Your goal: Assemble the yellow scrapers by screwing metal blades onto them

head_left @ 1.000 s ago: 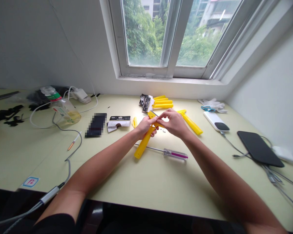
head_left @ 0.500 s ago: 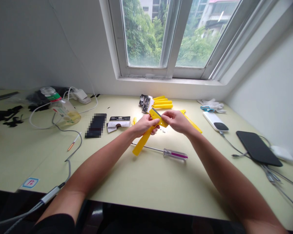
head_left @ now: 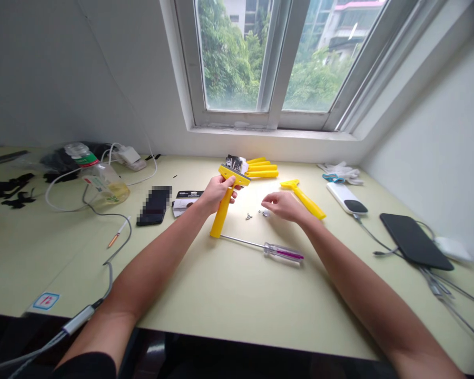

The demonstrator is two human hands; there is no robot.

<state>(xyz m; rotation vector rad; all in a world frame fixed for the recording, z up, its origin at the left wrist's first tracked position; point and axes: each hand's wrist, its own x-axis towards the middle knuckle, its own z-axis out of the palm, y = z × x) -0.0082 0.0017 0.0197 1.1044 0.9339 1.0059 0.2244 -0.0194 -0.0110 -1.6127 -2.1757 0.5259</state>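
A yellow scraper (head_left: 223,208) is gripped in my left hand (head_left: 217,192). Its wide head with a dark blade strip points up, and its handle slants down toward the screwdriver. Over the table, my right hand (head_left: 281,204) has its fingertips pinched together beside small metal nuts (head_left: 264,213); whether anything is between them is hidden. A few tiny screws (head_left: 248,216) lie just left of the nuts. The screwdriver (head_left: 283,252), with a clear and purple handle, lies below both hands. Another yellow scraper (head_left: 309,202) rests behind my right wrist.
Several yellow handles (head_left: 263,169) and black packaging (head_left: 236,162) lie near the window wall. Left are an opened card package (head_left: 186,198), a dark phone-like slab (head_left: 156,205) and a bottle (head_left: 109,184). Right are a white power bank (head_left: 346,198), gloves (head_left: 345,172) and a black phone (head_left: 416,241) with cables.
My right hand has left the scraper head and moved down to the small nuts. My left hand has shifted left with the scraper, turning it more upright.
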